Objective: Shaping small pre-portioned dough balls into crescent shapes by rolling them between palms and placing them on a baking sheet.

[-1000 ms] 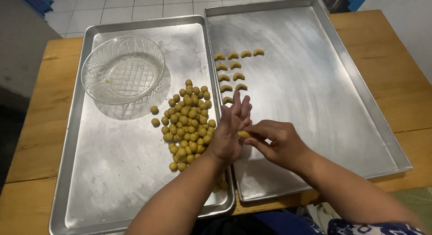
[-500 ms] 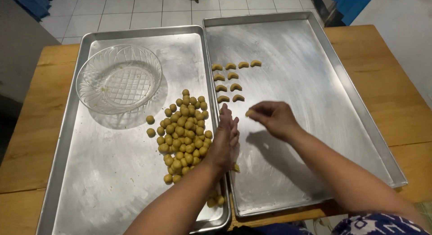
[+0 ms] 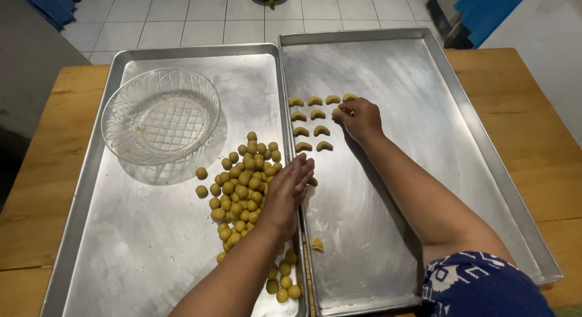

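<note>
Your right hand (image 3: 359, 118) pinches a dough crescent (image 3: 337, 112) near the rows; press hard and it deforms. Your open left hand (image 3: 286, 195) could scatter the dough balls (image 3: 245, 186).

Right-hand steel baking tray (image 3: 461, 141): wide bare metal right of and below the curved yellow dough crescents (image 3: 312, 124), passable. Left steel tray (image 3: 121, 244): clear cut-glass bowl (image 3: 160, 115) blocks the upper part, heap of small yellow dough balls (image 3: 245, 189) crowds the inner edge; lower left bare.
</note>
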